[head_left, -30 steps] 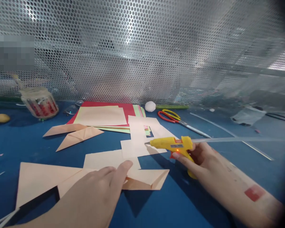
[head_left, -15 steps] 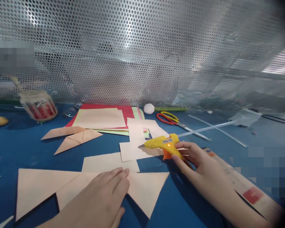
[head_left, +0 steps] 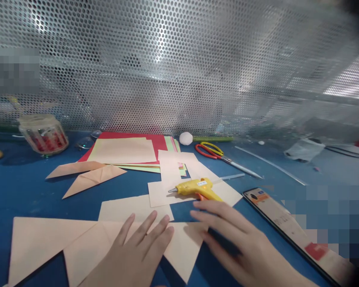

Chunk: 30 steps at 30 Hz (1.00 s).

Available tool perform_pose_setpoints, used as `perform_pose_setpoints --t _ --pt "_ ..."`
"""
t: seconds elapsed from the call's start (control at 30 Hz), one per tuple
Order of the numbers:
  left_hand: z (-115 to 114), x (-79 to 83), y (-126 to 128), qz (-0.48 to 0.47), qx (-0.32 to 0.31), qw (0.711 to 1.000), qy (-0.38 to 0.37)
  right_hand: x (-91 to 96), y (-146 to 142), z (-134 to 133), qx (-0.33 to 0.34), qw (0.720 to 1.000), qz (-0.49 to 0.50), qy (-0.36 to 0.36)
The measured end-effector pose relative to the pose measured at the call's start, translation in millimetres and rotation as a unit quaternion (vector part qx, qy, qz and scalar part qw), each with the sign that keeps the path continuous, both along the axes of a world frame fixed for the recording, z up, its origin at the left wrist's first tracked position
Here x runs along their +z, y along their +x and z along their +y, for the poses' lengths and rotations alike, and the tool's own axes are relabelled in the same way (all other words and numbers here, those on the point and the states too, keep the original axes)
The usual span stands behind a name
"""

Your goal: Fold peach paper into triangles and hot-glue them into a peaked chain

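A folded peach paper piece (head_left: 42, 243) with pointed ends lies across the front of the blue table. My left hand (head_left: 140, 247) rests flat on its middle, fingers spread. Over the paper's right point is my right hand (head_left: 236, 235), fingers apart and holding nothing; whether it touches the paper I cannot tell. Just beyond it a yellow hot glue gun (head_left: 194, 186) lies on cut pale paper (head_left: 170, 171), its nozzle to the left and a clear glue stick (head_left: 231, 176) out of its back. Another pale sheet (head_left: 134, 207) lies partly under the folded piece.
At the back are stacked coloured sheets (head_left: 125, 150), scissors (head_left: 227, 159), a white ball (head_left: 186, 138) and a glass jar (head_left: 44, 135) with red contents. Two folded paper shapes (head_left: 92, 179) lie left. A phone (head_left: 290, 227) lies right. A perforated metal screen (head_left: 167, 79) stands behind.
My right hand has let go of the glue gun, now lying on the pale paper, and has moved down to the folded paper. My left hand's fingers have spread.
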<state>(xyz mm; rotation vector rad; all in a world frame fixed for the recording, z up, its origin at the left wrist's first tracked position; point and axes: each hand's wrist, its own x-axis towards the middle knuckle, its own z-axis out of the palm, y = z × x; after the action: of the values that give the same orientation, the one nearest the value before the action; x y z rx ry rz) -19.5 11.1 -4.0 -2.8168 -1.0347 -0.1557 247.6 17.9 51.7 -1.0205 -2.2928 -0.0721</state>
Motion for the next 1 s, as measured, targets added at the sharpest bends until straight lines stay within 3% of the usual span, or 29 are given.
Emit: perform_pose_setpoints --t 0.1,0.27,0.5,0.77,0.87,1.0 --pt "1.0 8.7 2.1 0.021 -0.018 0.996 0.081 3.2 -8.8 -6.1 0.074 0.992 -0.079 -0.063" --pt "3.8 18.6 6.0 0.042 -0.052 0.988 0.138 4.6 -11.2 -5.1 0.116 0.973 -0.141 -0.141" --pt "-0.4 21.2 5.1 0.041 -0.061 0.992 0.105 6.4 -15.7 -0.2 0.132 0.960 -0.184 -0.167" --pt "-2.6 40.5 8.3 0.097 -0.116 0.964 0.217 9.2 -14.5 0.1 0.129 0.951 -0.194 -0.202" --pt "-0.5 34.3 6.1 0.054 -0.121 0.962 0.241 9.5 -14.3 0.3 0.124 0.942 -0.214 -0.228" --pt "-10.1 15.0 0.6 -0.074 -0.065 0.962 0.255 9.3 -14.2 -1.7 0.116 0.941 -0.212 -0.238"
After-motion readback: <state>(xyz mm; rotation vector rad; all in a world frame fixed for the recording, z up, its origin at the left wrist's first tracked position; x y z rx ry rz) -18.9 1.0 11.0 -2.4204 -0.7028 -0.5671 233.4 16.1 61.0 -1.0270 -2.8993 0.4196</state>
